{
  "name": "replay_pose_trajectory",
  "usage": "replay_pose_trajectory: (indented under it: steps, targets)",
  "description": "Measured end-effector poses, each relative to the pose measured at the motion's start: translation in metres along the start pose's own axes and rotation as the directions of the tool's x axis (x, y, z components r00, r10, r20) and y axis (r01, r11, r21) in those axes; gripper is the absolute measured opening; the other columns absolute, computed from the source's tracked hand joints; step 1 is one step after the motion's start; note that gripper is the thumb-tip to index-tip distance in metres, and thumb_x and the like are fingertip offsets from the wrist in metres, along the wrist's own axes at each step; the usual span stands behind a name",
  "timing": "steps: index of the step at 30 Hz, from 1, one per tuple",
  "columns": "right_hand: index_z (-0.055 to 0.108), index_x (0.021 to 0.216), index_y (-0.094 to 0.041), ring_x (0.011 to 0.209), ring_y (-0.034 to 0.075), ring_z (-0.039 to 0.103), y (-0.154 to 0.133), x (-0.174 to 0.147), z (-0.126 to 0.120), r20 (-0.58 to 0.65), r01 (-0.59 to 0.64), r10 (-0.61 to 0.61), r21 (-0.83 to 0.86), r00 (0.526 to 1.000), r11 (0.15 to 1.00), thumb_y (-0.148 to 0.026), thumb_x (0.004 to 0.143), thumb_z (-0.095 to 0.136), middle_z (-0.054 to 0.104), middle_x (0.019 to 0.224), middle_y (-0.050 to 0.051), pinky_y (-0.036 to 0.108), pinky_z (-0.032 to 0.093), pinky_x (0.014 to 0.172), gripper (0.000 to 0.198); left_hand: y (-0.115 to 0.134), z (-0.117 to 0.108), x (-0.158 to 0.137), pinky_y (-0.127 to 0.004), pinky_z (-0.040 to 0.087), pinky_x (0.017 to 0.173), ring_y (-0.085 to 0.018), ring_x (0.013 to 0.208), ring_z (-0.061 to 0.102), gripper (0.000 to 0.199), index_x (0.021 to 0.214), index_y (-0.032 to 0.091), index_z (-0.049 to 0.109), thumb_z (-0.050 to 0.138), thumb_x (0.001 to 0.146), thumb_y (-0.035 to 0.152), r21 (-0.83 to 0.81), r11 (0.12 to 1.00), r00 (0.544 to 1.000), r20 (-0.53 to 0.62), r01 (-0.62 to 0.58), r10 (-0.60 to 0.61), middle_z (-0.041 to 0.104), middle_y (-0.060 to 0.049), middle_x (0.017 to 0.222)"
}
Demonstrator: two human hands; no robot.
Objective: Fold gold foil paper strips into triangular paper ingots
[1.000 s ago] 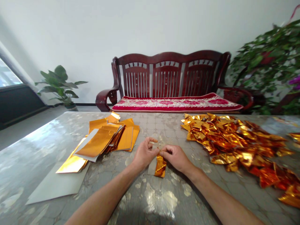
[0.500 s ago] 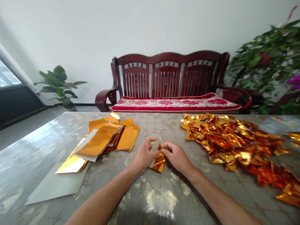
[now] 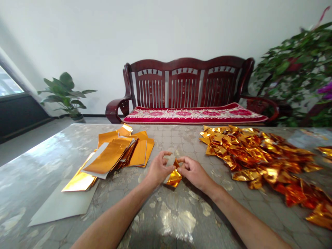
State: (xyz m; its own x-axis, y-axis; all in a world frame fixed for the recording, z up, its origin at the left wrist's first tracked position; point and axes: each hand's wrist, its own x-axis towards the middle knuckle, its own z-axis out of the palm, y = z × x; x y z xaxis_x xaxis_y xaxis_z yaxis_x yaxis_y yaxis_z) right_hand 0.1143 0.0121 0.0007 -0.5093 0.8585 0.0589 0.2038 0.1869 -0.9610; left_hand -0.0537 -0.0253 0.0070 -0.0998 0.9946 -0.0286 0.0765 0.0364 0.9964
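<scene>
Between my two hands is a partly folded piece of gold foil paper [image 3: 174,178], its pale backing showing along one side. My left hand [image 3: 160,168] pinches its left edge between thumb and fingers. On the other side my right hand [image 3: 192,170] grips the upper right part, thumb and index finger pressed together. The paper is held just over the table, and the fingers hide part of it. To the left lies a loose stack of flat gold foil sheets [image 3: 109,157]. A heap of folded gold foil pieces [image 3: 249,148] spreads across the right.
A pale grey sheet [image 3: 64,204] lies under the stack's near end. Clear plastic [image 3: 308,137] rests at the table's [image 3: 166,221] far right. Behind stand a dark wooden bench [image 3: 184,86] with a red patterned cover [image 3: 194,114], a potted plant [image 3: 66,93] and leafy greenery [image 3: 298,65].
The gold foil paper has tilted and its lower end has shifted slightly left, showing a broader shiny face. Both hands keep hold of it in nearly the same place.
</scene>
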Motion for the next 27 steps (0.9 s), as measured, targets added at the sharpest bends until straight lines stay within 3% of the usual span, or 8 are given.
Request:
replay_pose_trajectory:
  steps: [3, 8, 12, 15, 21, 27]
  targets:
    - [0.064, 0.094, -0.017, 0.061, 0.012, 0.053, -0.001, 0.002, -0.001, 0.000, 0.007, -0.007, 0.060, 1.000, 0.998, -0.035, 0.076, 0.065, 0.060, 0.067, -0.003, 0.023, 0.039, 0.058, 0.026, 0.001, 0.001, 0.000, -0.016, 0.028, 0.046, -0.006, 0.044, 0.046, 0.062, 0.115, 0.014, 0.055, 0.082, 0.060, 0.024, 0.018, 1.000, 1.000, 0.013, 0.005, -0.005, 0.050, 0.012, 0.053]
    - [0.061, 0.083, -0.017, 0.059, 0.011, 0.054, -0.001, 0.002, -0.001, -0.115, -0.040, 0.072, 0.265, 0.991, 0.964, -0.043, 0.073, 0.070, 0.063, 0.070, -0.001, 0.022, 0.039, 0.052, 0.029, 0.006, -0.005, -0.002, -0.025, 0.049, 0.065, -0.014, 0.069, 0.066, 0.073, 0.126, 0.015, 0.047, 0.081, 0.070, 0.045, -0.313, 0.943, 0.984, 0.168, 0.111, -0.060, 0.070, -0.004, 0.086]
    - [0.060, 0.087, -0.017, 0.047, 0.008, 0.046, 0.000, 0.001, -0.004, -0.237, -0.060, 0.148, 0.342, 0.960, 0.938, -0.049, 0.071, 0.072, 0.059, 0.058, -0.004, 0.019, 0.031, 0.042, 0.037, 0.012, -0.017, -0.004, -0.030, 0.049, 0.091, -0.021, 0.106, 0.066, 0.084, 0.133, 0.021, 0.049, 0.090, 0.060, 0.026, -0.423, 0.890, 0.928, 0.372, 0.167, 0.003, 0.067, -0.010, 0.119]
    - [0.059, 0.086, -0.017, 0.048, 0.009, 0.050, 0.000, 0.002, -0.004, -0.271, -0.070, 0.182, 0.374, 0.945, 0.925, -0.049, 0.068, 0.075, 0.060, 0.057, -0.004, 0.018, 0.037, 0.042, 0.040, 0.011, -0.019, -0.004, -0.032, 0.046, 0.098, -0.024, 0.118, 0.061, 0.089, 0.133, 0.025, 0.051, 0.090, 0.055, 0.013, -0.428, 0.890, 0.916, 0.400, 0.155, 0.034, 0.062, -0.010, 0.131]
    - [0.060, 0.086, -0.017, 0.049, 0.010, 0.055, 0.000, 0.001, -0.004, -0.281, -0.066, 0.192, 0.403, 0.940, 0.913, -0.049, 0.067, 0.076, 0.063, 0.060, -0.002, 0.020, 0.047, 0.044, 0.041, 0.008, -0.015, -0.005, -0.031, 0.050, 0.091, -0.026, 0.119, 0.061, 0.089, 0.139, 0.031, 0.047, 0.086, 0.062, 0.011, -0.477, 0.864, 0.857, 0.502, 0.163, 0.116, 0.054, -0.010, 0.142]
    - [0.058, 0.083, -0.018, 0.046, 0.010, 0.055, -0.001, 0.000, -0.002, -0.248, -0.095, 0.203, 0.388, 0.947, 0.917, -0.049, 0.067, 0.074, 0.064, 0.057, -0.002, 0.019, 0.045, 0.043, 0.038, 0.005, -0.010, -0.003, -0.023, 0.052, 0.075, -0.020, 0.100, 0.066, 0.079, 0.131, 0.021, 0.054, 0.090, 0.062, 0.028, -0.479, 0.870, 0.946, 0.320, 0.120, 0.045, 0.066, -0.011, 0.121]
